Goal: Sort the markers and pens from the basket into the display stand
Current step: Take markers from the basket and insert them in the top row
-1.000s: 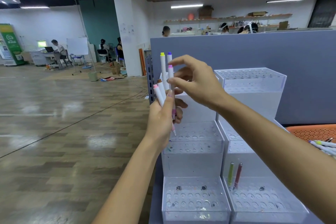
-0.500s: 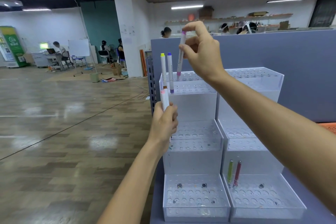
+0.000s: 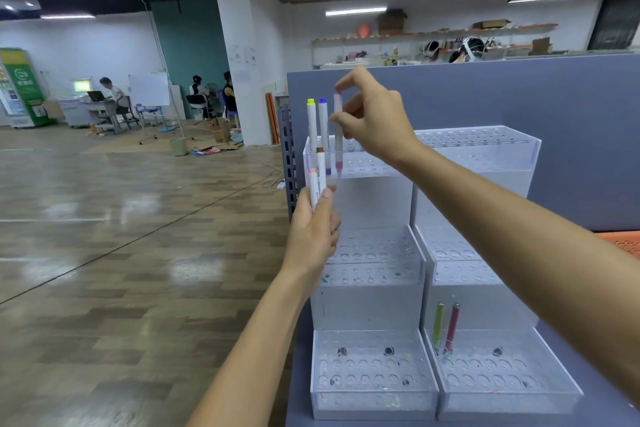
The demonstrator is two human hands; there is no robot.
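Right hand (image 3: 372,121) pinches pink-capped white marker (image 3: 338,140), upright in clear acrylic display stand (image 3: 375,199) far top tier, just right of purple-capped marker (image 3: 323,125). Left hand (image 3: 313,234) grips two white markers (image 3: 318,180) nearer.

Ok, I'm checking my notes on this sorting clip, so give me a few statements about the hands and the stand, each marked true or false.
1. The right hand pinches a pink marker whose lower end is in the top tier of the display stand. True.
2. The left hand is empty. False: it grips two markers.
3. A yellow-capped marker and a purple-capped marker stand in the top tier. True.
4. The green pen and red pen stand in the middle tier. False: they stand in the bottom tier, on the right side.
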